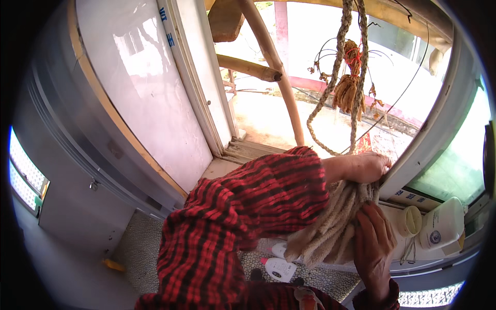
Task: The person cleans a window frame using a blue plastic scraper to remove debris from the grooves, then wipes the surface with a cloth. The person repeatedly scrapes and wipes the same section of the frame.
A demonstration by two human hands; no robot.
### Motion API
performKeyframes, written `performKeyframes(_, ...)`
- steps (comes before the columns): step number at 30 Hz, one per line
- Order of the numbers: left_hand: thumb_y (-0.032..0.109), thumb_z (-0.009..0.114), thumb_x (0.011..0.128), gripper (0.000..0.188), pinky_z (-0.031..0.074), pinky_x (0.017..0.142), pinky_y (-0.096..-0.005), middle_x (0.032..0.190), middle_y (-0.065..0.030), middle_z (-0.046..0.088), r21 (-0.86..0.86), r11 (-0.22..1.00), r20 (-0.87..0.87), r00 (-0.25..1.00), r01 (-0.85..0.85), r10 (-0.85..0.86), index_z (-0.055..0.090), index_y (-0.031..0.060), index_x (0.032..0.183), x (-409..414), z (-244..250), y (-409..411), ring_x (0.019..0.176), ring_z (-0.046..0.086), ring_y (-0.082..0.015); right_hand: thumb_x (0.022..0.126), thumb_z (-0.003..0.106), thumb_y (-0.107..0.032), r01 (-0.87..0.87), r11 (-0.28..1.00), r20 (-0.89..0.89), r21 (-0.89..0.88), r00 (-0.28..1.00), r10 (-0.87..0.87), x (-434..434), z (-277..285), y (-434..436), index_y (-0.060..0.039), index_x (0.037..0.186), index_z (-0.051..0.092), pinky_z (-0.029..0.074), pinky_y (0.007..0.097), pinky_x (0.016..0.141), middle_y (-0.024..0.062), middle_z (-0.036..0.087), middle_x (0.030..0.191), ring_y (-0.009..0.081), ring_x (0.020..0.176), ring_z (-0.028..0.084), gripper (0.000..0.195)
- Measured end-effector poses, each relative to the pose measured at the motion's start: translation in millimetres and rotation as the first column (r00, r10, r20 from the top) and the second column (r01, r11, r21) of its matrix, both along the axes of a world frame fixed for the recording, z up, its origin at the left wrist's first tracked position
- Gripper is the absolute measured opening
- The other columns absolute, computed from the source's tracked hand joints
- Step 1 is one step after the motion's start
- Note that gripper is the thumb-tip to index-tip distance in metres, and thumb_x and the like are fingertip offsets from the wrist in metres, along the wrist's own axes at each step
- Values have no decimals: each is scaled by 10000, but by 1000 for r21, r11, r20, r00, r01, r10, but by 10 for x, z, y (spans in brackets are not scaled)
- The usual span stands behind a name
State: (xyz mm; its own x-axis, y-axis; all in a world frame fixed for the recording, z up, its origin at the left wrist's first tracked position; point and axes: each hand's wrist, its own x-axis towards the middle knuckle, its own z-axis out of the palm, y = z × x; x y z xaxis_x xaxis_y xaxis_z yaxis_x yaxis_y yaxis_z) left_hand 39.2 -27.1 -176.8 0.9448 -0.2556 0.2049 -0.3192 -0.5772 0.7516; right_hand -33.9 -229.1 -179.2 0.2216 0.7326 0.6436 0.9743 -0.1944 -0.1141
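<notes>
A string mop head with thick beige strands hangs at the inner side of the window sill. My right hand grips the strands from the right, fingers bent over them. My left hand, in a red and black striped sleeve, reaches across above the mop to the edge of the window sash. Its fingers are curled at that edge and partly hidden, so what they hold is unclear. The mop's upper end lies hidden behind the left wrist.
A braided rope loop and a dried bundle hang outside the window. On the sill at right stand a white plastic container, a round tub and eyeglasses. White bottles, one a detergent bottle, are on the pebble-patterned floor.
</notes>
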Motion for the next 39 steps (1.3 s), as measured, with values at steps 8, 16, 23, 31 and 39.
performKeyframes(8,232,426,965,338,512,844,-413,1008,-195,620,433,766,278,879,-475,388,618,-36,1038,-1355,44,511,952,615,-306,756,618,7,-153,988,-24,-38,988,152,0,14,-22,42,1008,631,513,427,811,192,635,1065,362,1005,634,255)
performKeyframes(16,231,476,929,295,517,712,-463,758,-205,624,746,211,333,628,-632,703,593,12,770,-1982,248,1103,732,637,-367,735,650,-62,-414,909,-98,47,904,416,-16,132,152,-7,962,644,526,400,747,143,666,972,282,868,674,234)
performKeyframes(23,211,474,945,221,459,769,-481,921,-195,562,751,276,289,675,-600,679,543,6,898,-1964,209,1162,891,567,-389,735,665,-147,-452,892,-57,4,890,452,71,53,71,-22,977,669,526,328,711,110,665,950,240,852,666,272)
performKeyframes(31,64,522,879,214,454,891,-431,1031,-224,565,461,758,174,885,-461,432,576,-42,1056,-1337,219,545,993,561,-390,767,628,-252,-462,885,-76,-62,886,457,103,92,93,-24,980,682,527,313,717,95,660,946,227,852,643,316)
performKeyframes(39,-15,507,802,362,485,846,-439,1020,-300,613,-15,996,160,983,-83,85,494,-100,1153,-366,100,-170,976,614,-395,673,709,-216,-456,882,-125,-122,888,442,138,88,-40,-55,1055,675,522,403,776,180,613,1111,313,975,620,416)
